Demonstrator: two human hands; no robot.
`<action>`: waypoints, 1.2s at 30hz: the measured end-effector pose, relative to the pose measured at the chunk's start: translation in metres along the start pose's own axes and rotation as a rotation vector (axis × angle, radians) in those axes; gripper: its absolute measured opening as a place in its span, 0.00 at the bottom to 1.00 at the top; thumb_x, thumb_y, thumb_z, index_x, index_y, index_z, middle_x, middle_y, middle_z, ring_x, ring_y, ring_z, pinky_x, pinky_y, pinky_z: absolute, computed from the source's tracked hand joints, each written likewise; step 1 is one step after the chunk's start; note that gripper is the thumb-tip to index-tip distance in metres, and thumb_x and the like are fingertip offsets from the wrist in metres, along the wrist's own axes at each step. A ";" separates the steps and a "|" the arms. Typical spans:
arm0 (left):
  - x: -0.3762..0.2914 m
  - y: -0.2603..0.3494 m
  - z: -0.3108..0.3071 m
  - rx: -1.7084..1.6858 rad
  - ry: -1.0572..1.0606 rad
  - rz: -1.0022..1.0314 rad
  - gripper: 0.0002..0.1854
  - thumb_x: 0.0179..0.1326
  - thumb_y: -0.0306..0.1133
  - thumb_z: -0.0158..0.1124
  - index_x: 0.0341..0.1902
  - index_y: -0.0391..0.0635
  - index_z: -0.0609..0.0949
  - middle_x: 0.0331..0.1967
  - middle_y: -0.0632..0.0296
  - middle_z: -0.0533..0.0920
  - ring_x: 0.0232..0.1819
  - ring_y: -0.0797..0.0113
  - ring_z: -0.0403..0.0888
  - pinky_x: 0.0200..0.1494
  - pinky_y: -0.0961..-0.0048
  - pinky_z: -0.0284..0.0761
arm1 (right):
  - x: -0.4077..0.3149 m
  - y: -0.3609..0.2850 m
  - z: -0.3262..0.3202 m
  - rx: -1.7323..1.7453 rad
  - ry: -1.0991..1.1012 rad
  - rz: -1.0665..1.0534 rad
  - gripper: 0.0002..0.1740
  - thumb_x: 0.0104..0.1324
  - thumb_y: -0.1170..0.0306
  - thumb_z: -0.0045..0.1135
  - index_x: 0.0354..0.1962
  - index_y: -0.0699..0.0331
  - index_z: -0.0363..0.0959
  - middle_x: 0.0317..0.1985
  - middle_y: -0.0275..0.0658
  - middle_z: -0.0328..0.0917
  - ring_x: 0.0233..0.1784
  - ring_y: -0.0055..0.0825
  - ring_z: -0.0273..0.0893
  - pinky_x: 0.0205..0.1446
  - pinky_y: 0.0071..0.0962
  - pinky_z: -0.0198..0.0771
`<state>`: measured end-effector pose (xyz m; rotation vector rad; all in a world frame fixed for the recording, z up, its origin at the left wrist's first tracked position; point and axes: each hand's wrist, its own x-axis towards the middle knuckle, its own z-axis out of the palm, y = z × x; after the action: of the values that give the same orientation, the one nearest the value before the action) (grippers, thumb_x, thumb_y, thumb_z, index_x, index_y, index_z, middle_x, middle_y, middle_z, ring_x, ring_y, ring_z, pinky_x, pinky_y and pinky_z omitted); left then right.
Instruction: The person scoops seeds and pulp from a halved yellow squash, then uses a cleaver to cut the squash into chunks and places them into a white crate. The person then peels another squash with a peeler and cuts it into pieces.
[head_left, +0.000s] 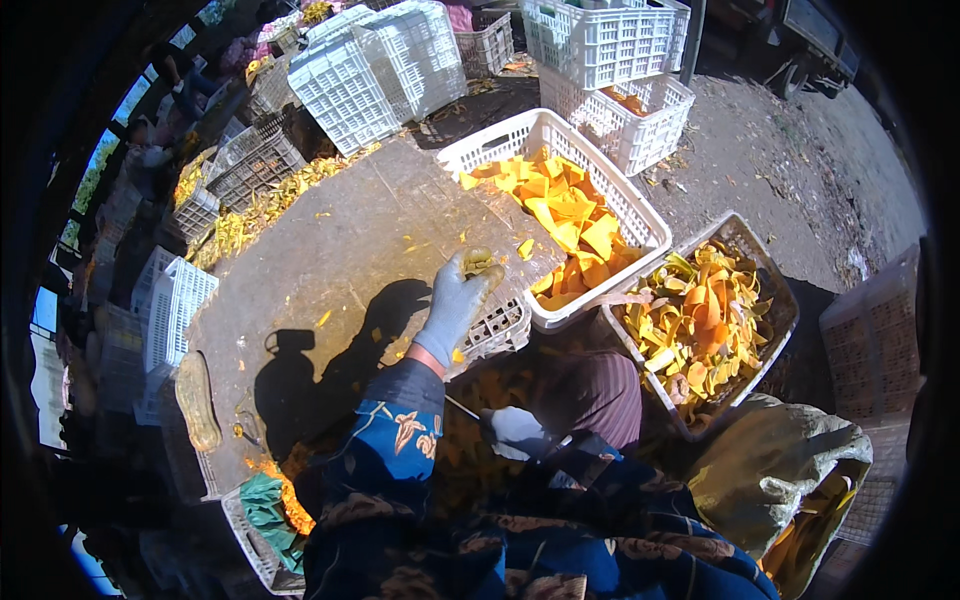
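My left hand (463, 292), in a grey glove with yellow-stained fingertips, hovers above the near right part of a worn board (337, 247). Its fingers are curled, with a gap to the thumb, and I see nothing held there. Low in front of my lap, my gloved right hand (517, 433) grips what looks like a knife; its thin blade (462, 407) points up and left, and its handle is mostly hidden. Beyond my left hand, a white plastic crate (611, 176) holds orange pumpkin pieces (570, 210). A whole tan squash (196, 401) lies at the board's left edge.
Right of my knee, a crate (784, 300) is heaped with peelings (697, 315), beside a sack (772, 465). Orange pulp (296, 506) and green cloth or plastic (268, 510) fill a crate at lower left. Stacked crates (607, 45) stand behind; people work at far left.
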<state>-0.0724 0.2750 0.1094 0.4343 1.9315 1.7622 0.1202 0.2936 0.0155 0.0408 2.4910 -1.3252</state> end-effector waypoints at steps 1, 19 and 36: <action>-0.006 -0.005 -0.022 0.045 0.076 0.067 0.18 0.55 0.26 0.66 0.49 0.35 0.76 0.41 0.60 0.80 0.41 0.73 0.77 0.46 0.77 0.73 | -0.001 -0.006 -0.005 -0.034 0.030 -0.043 0.10 0.61 0.69 0.46 0.39 0.61 0.71 0.25 0.49 0.76 0.30 0.51 0.76 0.32 0.46 0.68; -0.079 -0.175 -0.222 1.102 0.702 0.144 0.15 0.54 0.33 0.62 0.43 0.38 0.78 0.44 0.46 0.77 0.47 0.48 0.74 0.51 0.59 0.69 | 0.119 -0.024 -0.062 -0.757 0.057 -0.212 0.27 0.58 0.73 0.48 0.57 0.64 0.63 0.37 0.48 0.72 0.37 0.42 0.77 0.29 0.37 0.74; -0.090 -0.188 -0.200 1.194 0.747 0.141 0.16 0.61 0.32 0.57 0.49 0.35 0.74 0.49 0.43 0.74 0.54 0.44 0.70 0.58 0.55 0.64 | 0.205 0.131 -0.233 -0.231 0.657 0.151 0.27 0.60 0.63 0.57 0.56 0.62 0.65 0.48 0.54 0.72 0.53 0.52 0.71 0.55 0.39 0.69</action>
<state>-0.0908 0.0376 -0.0542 0.2819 3.4506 0.6183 -0.1133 0.5320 -0.0284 0.6991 3.0771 -1.0698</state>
